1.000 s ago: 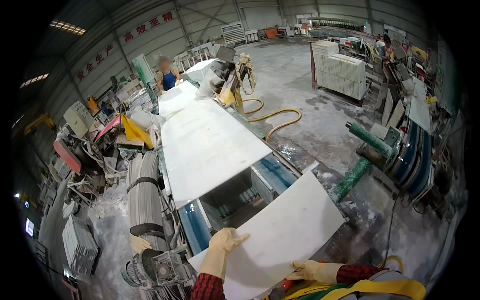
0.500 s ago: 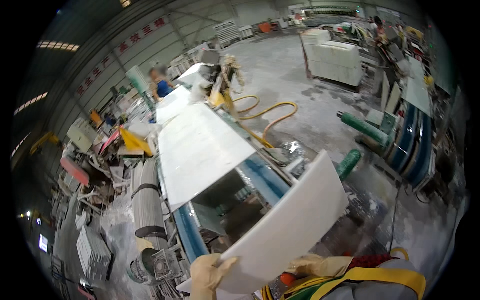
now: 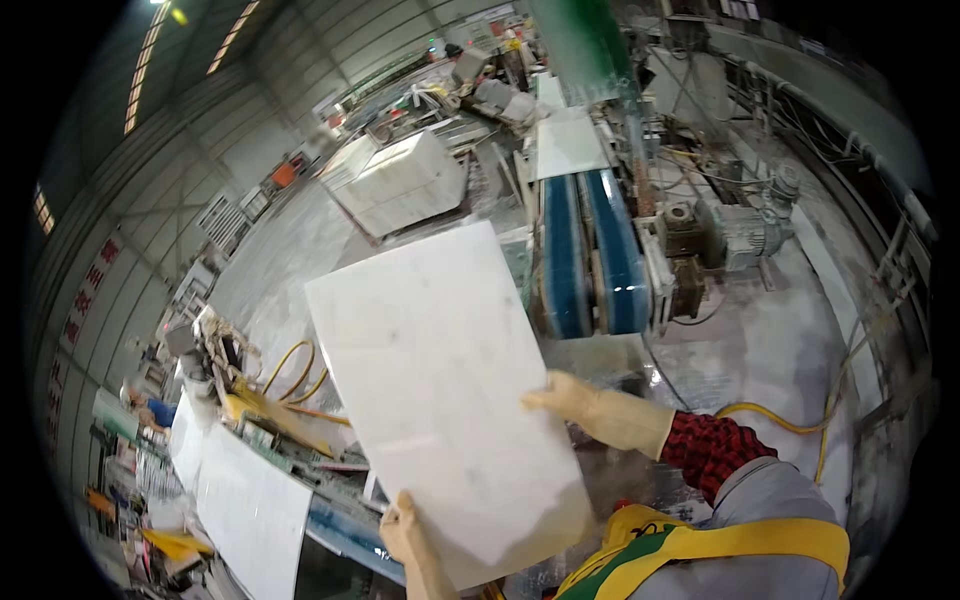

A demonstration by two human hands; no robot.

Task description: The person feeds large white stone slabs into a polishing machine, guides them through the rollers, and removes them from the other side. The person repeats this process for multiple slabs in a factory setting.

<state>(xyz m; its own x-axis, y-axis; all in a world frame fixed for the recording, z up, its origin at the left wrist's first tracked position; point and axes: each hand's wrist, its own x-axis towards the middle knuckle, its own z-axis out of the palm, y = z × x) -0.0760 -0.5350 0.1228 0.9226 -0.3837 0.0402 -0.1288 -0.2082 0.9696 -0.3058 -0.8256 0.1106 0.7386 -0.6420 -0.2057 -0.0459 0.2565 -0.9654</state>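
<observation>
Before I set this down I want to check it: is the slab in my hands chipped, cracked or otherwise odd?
No crack or chip shows on the white stone slab. Faint grey veins cross its face, and its corners look whole. The left hand grips the near edge, the right hand the right edge.

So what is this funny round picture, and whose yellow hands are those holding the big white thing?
The picture comes from a camera worn on a person's head, looking down, so you see what they see. Its lens bends everything into a round shape.

The hands belong to that person, and they wear yellowish gloves. The left hand grips the near bottom edge of a big white stone slab, and the right hand grips its right edge. The slab is lifted up in the air, resting on nothing.

Behind it stands a machine with two blue belts. Down to the left, another white slab lies flat on a long machine. A yellow hose curls over the wet grey floor. It is a large factory hall.
</observation>
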